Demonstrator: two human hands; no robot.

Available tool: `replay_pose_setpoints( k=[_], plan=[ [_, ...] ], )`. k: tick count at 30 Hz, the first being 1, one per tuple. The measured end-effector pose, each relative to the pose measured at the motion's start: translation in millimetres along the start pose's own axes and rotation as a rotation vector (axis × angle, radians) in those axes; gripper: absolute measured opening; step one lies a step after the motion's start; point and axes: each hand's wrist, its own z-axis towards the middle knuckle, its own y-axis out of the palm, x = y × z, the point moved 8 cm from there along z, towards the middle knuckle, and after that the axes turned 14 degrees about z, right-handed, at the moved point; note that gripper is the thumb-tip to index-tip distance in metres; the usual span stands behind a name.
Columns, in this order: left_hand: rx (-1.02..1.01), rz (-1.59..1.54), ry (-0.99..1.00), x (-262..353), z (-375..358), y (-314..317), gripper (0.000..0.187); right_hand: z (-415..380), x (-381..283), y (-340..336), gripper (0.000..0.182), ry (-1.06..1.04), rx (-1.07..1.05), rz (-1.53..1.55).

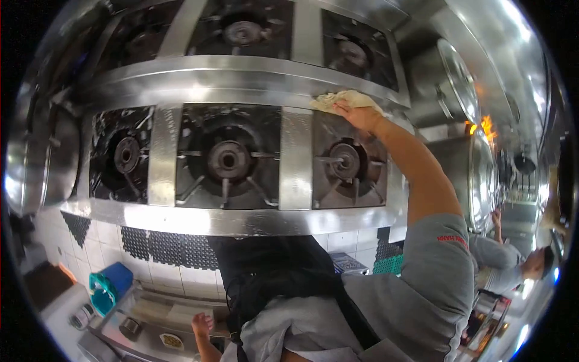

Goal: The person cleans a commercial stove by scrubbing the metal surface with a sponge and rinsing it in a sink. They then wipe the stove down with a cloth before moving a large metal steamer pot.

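My right arm stretches out over the stove (289,217). My right hand (360,116) is closed on a pale yellowish cloth (344,99) and presses it against the steel ledge behind the front right burner (345,161). The cloth is bunched, and its far end spreads to the left of my fingers. Low on the left, beside my dark apron (271,265), my left hand (203,324) hangs away from the stove with its fingers loosely bent and nothing visible in it. The front middle burner (229,159) and front left burner (126,155) have bare grates.
Large steel pots (461,175) stand to the right, with flames (482,128) behind them. A big pan (45,157) is at the far left. Another person (503,259) works at the right. Behind me are a blue bin (114,286) and a steel counter (145,308).
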Motion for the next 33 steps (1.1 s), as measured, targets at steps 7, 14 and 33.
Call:
replay_pose_setpoints(
  k=[7,14,33],
  plan=[
    [0.177,0.316,0.116,31,-18,10,0.019,-155,118,-16,0.041,0.736,-0.336,0.078],
    [0.113,0.667,0.518,85,-18,31,0.02,-232,251,-56,0.024,0.903,0.149,0.147],
    [-0.084,2.218,1.06,211,24,18,0.017,-398,-161,-39,0.029,1.214,1.032,0.634]
  ],
)
